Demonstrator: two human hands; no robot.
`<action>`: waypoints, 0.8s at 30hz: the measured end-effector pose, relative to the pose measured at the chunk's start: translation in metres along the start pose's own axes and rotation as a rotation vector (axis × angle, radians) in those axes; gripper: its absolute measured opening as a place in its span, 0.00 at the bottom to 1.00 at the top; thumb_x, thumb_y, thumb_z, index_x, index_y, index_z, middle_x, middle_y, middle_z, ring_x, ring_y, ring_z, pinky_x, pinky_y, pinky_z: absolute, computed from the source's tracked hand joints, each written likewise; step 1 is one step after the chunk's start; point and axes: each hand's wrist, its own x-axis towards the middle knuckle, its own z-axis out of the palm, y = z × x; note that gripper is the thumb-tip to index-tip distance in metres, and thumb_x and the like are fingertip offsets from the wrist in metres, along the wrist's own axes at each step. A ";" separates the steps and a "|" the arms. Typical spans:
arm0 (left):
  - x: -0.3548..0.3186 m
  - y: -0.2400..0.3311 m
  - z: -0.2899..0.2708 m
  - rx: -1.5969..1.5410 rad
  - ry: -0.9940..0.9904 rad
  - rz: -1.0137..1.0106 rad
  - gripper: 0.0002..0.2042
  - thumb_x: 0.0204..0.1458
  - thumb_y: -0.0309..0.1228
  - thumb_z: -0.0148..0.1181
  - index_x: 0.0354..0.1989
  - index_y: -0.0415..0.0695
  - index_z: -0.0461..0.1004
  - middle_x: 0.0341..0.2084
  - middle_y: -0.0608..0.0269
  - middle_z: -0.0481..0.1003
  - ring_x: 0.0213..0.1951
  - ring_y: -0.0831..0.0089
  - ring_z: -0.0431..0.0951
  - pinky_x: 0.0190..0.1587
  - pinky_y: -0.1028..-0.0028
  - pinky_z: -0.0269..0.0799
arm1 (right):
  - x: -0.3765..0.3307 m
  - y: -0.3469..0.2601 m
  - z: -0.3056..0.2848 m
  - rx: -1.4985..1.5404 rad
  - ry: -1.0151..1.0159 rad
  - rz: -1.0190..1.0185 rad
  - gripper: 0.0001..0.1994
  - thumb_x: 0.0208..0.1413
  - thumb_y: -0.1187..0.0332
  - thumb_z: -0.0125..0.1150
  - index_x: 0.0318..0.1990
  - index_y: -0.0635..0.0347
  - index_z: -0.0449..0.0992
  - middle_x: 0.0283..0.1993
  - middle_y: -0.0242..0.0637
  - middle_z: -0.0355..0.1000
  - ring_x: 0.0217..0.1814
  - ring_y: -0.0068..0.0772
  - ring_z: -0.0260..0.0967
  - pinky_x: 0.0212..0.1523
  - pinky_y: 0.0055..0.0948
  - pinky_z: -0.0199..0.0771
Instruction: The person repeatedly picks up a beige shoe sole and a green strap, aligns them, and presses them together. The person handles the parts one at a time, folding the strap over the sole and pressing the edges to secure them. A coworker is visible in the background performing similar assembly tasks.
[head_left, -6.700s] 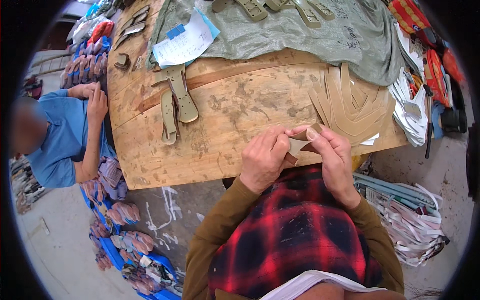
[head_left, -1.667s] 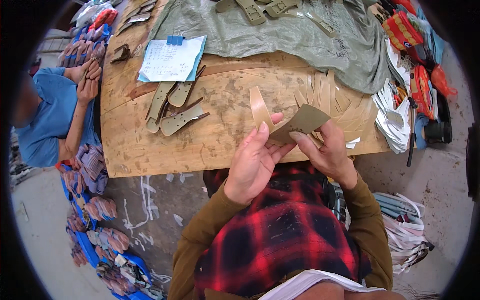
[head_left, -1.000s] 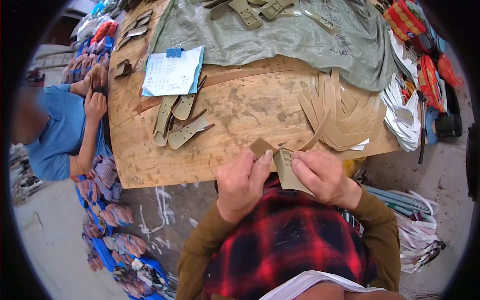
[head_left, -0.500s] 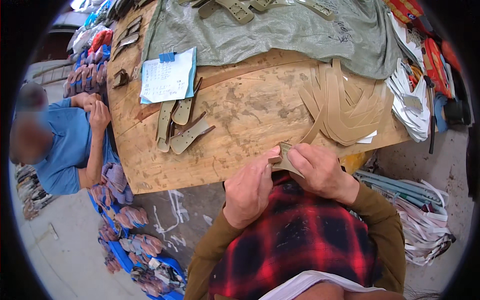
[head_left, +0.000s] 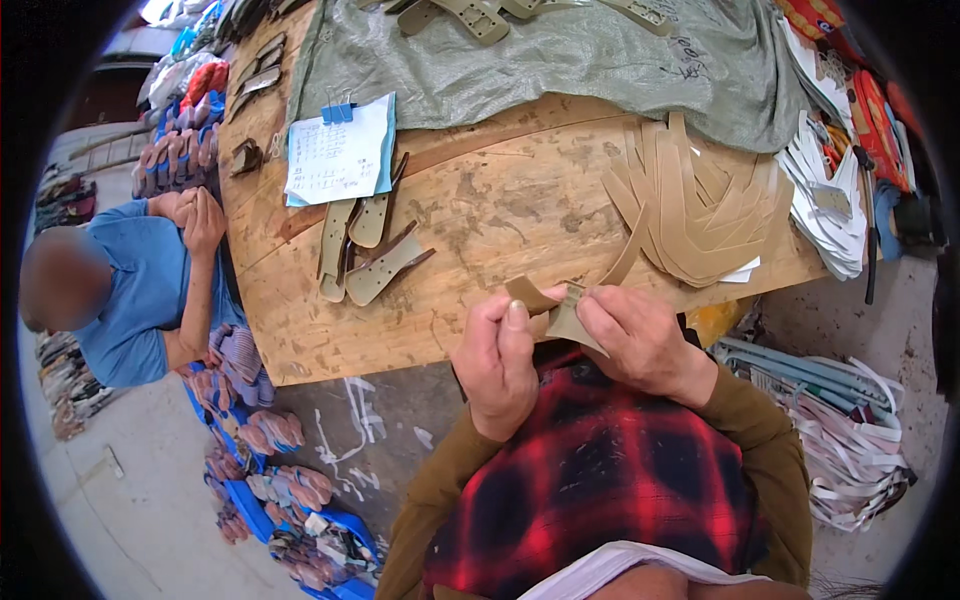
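Observation:
My left hand (head_left: 498, 355) is closed, with a tan strip (head_left: 530, 294) pinched between thumb and fingers; its end bends up past the fingertips. In my right hand (head_left: 645, 338) is an olive-tan shoe-upper piece (head_left: 572, 325), gripped near its upper edge, with a pointed corner hanging down. The strip and the piece meet between the hands, just over the table's near edge. How they join is partly hidden by my fingers. Beyond my right fingertips another length of tan strip (head_left: 628, 255) runs toward a pile of curved tan strips (head_left: 690, 235).
On the wooden table (head_left: 480, 230) lie several olive shoe-upper pieces (head_left: 380, 272) beside clipped papers (head_left: 340, 160). A grey-green woven sheet (head_left: 560, 75) covers the far side. White cut pieces (head_left: 825, 210) hang at right. A co-worker in a blue shirt (head_left: 135, 270) sits at left.
My left hand has shifted slightly and turned, and the strip's end now sticks up past its fingertips. My right hand stays almost in place, still gripping the olive-tan piece.

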 end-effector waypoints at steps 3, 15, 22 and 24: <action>0.000 -0.004 0.001 0.112 -0.002 0.164 0.06 0.65 0.23 0.42 0.41 0.33 0.66 0.38 0.45 0.80 0.36 0.74 0.77 0.42 0.74 0.73 | 0.003 -0.003 -0.001 -0.018 -0.020 0.043 0.14 0.47 0.73 0.60 0.42 0.64 0.69 0.32 0.38 0.65 0.29 0.36 0.70 0.28 0.31 0.72; -0.003 -0.011 0.004 0.063 0.085 0.202 0.08 0.65 0.23 0.42 0.44 0.30 0.65 0.40 0.40 0.79 0.40 0.64 0.80 0.47 0.69 0.76 | 0.014 -0.019 0.009 0.091 -0.021 0.184 0.18 0.41 0.77 0.61 0.43 0.65 0.67 0.31 0.41 0.63 0.26 0.41 0.69 0.25 0.37 0.70; 0.003 -0.012 0.002 0.078 0.010 0.262 0.12 0.65 0.26 0.43 0.48 0.29 0.68 0.43 0.41 0.78 0.43 0.60 0.81 0.50 0.65 0.76 | 0.020 -0.020 0.002 0.153 -0.101 0.303 0.14 0.48 0.78 0.59 0.43 0.65 0.67 0.32 0.45 0.64 0.27 0.48 0.70 0.26 0.41 0.71; 0.007 -0.003 0.002 -0.068 -0.013 0.184 0.12 0.65 0.27 0.46 0.49 0.30 0.70 0.43 0.45 0.78 0.44 0.63 0.80 0.51 0.65 0.75 | 0.022 -0.017 -0.005 0.295 -0.139 0.350 0.14 0.51 0.77 0.58 0.45 0.65 0.67 0.34 0.47 0.67 0.30 0.51 0.70 0.29 0.43 0.71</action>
